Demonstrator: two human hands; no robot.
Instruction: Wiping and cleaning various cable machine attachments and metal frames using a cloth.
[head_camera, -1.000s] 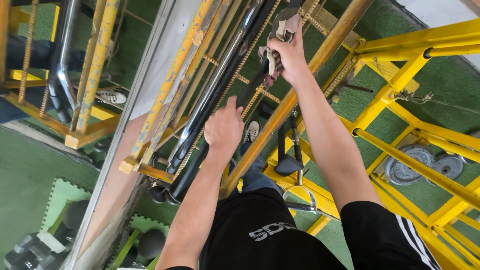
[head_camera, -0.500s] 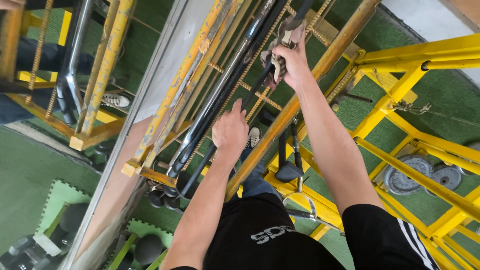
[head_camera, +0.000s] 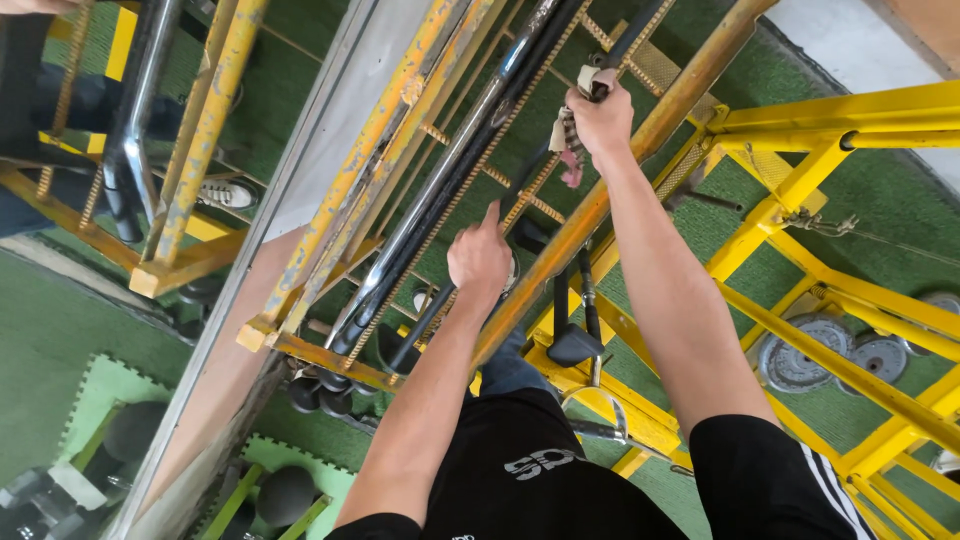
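Black round metal bar (head_camera: 470, 270) w/ frayed rag (head_camera: 568, 140), both hands gripping.

1. Green turf floor (head_camera: 60, 330) covers the room under the yellow steel rack (head_camera: 800, 180).
2. Right of the rack's lower beam, grey weight plates (head_camera: 810, 350) lie flat on the turf.
3. Far left of the rack, dark round dumbbells (head_camera: 285, 492) sit on light green foam mats (head_camera: 100, 385).
4. A pale wall strip (head_camera: 850, 40) runs above the rack.
5. Even daylight, no hard shadows.
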